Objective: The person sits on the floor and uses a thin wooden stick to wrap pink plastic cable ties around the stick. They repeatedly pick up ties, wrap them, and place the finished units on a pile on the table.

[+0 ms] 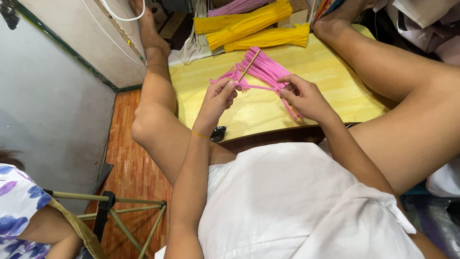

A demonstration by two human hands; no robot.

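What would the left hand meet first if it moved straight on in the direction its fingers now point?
Probably the pink strips fanned on the yellow table; the left hand already pinches a thin stick lying over them.

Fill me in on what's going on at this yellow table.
A person sits with legs spread around a low yellow table. The left hand pinches a thin wooden stick, and a pink strip runs from it to the right hand, which holds the other end. A fanned pile of pink strips lies just behind the hands. Bundles of yellow strips sit at the table's far edge. Another person in a floral top sits at lower left.
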